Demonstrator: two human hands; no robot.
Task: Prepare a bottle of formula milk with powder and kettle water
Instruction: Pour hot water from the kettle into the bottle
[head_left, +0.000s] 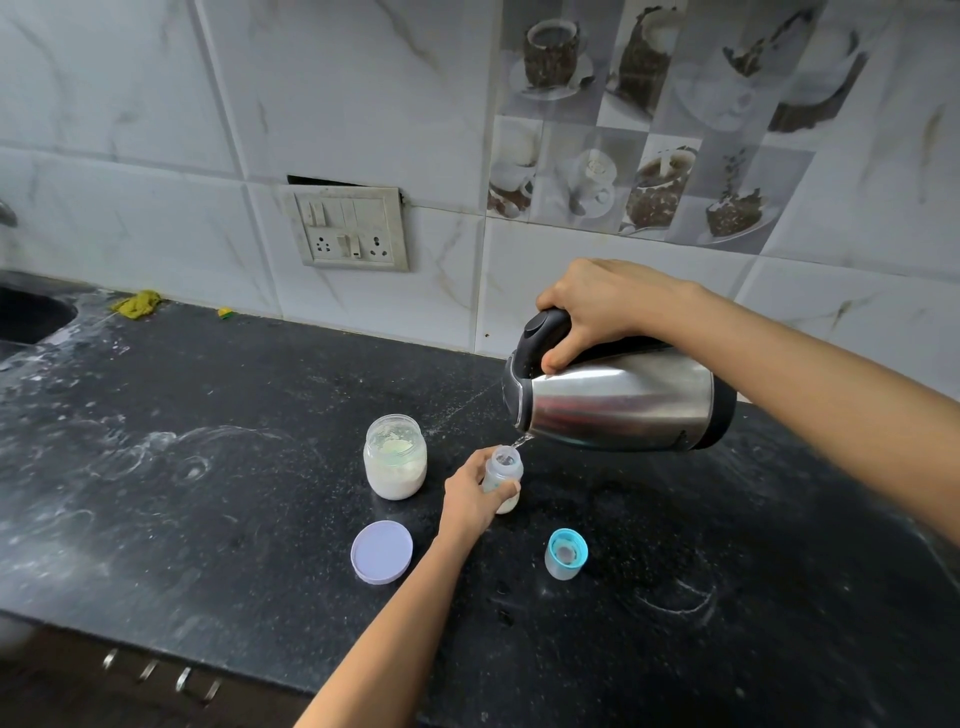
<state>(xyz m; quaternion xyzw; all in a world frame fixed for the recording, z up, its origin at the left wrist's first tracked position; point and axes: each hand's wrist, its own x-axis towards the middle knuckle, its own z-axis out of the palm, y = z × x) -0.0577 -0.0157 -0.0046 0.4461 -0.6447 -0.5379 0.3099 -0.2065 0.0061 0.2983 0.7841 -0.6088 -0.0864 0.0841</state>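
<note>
Your right hand (597, 306) is clenched round the black handle of the tilted stainless-steel kettle (623, 400). Water runs from the spout into the small clear plastic baby bottle (504, 467). Your left hand (470, 499) grasps the bottle, upright mid-bench on the black stone bench (208, 467). Its markings are too small to read. The open clear jar of white powder (396, 457) stands just left.

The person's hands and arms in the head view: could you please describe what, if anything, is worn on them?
The left hand and the right hand are bare: no gloves, and no ring shows. The left forearm and the right forearm are bare to the picture's edge, with no sleeve, watch or bracelet in view.
</note>
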